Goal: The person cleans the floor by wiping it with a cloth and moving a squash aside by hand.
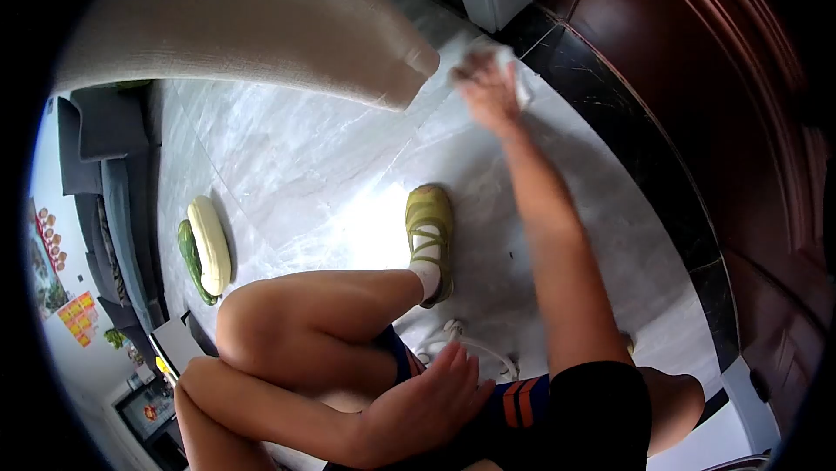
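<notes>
Since the right hand (489,95) blurred over what looked like a white cloth (523,88), top-center against the floor (287,166), I couldn't tell its grip; left hand (427,410) sat loosely spread, bottom-center. Seemed light, floppy, probably best bunched mid-piece.

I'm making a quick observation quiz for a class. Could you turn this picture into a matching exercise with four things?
Things:
1. right hand
2. left hand
3. shoe on the floor, in front of the bent knee
4. pale vegetable

Descriptions:
A. yellow-green
B. beside a green vegetable
C. at a white cloth or tissue, blurred
D. near the orange stripes on dark clothing

Right pairs: 1-C; 2-D; 3-A; 4-B
</notes>
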Action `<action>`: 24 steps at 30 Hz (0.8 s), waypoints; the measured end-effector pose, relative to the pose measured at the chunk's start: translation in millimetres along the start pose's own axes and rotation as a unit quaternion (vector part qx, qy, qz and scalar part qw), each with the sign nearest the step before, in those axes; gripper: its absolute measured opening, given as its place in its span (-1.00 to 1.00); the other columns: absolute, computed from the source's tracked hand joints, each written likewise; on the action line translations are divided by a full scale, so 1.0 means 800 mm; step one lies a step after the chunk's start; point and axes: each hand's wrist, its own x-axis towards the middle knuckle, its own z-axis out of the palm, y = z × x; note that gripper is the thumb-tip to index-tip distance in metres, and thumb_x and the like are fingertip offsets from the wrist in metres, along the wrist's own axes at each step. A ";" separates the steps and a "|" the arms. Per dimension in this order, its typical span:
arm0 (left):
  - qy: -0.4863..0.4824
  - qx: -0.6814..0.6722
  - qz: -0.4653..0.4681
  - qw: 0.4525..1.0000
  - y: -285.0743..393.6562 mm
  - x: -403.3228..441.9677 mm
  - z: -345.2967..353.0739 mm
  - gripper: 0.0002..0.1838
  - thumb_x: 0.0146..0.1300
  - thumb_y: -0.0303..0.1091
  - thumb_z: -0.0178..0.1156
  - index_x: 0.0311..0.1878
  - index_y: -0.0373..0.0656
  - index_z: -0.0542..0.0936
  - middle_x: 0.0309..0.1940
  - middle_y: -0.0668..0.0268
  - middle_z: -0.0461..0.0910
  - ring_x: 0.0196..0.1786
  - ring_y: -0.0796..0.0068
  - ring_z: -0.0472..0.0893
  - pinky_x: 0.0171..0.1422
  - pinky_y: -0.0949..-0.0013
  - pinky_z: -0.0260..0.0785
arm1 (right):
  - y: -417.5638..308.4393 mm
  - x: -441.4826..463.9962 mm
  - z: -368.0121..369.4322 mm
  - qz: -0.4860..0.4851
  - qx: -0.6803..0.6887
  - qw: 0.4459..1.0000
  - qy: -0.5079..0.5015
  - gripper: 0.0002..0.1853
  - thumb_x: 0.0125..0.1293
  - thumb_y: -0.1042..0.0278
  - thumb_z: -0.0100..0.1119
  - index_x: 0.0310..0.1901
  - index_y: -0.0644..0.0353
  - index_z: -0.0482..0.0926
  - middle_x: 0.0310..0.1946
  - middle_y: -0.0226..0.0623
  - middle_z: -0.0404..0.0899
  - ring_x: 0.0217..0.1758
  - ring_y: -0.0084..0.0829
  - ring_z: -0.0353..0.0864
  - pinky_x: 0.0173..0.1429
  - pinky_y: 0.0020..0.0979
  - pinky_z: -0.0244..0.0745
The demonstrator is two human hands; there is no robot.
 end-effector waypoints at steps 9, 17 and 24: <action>-0.034 -0.126 -0.075 0.989 0.048 0.015 0.017 -0.49 0.45 -0.16 0.00 0.41 -0.09 0.40 0.23 0.05 0.56 0.29 0.06 0.56 0.51 -0.13 0.18 | -0.118 -0.108 -0.022 -0.144 0.143 0.978 -0.034 -0.59 0.35 0.03 0.16 0.24 -0.48 0.58 0.53 -0.41 0.18 0.61 -0.20 0.06 0.59 0.26 -0.19; -0.022 -0.023 -0.053 0.998 0.086 -0.022 0.016 -0.47 0.41 -0.28 -0.04 0.40 -0.28 0.38 0.20 -0.01 0.55 0.29 0.03 0.53 0.53 -0.06 0.21 | 0.082 -0.211 -0.113 0.188 -0.064 0.979 -0.039 -0.40 0.38 -0.14 0.14 0.45 -0.56 0.32 0.60 -0.32 0.00 0.65 -0.02 -0.06 0.50 0.47 -0.17; -0.064 -0.044 -0.021 0.997 0.097 -0.031 -0.009 -0.49 0.47 -0.29 -0.04 0.44 -0.23 0.33 0.29 0.02 0.49 0.35 0.10 0.50 0.55 0.01 0.22 | 0.176 -0.445 -0.155 0.486 -0.231 0.834 -0.126 -0.39 0.55 -0.16 -0.20 0.58 -0.50 -0.01 0.63 -0.32 -0.08 0.69 -0.14 -0.20 0.52 0.34 -0.10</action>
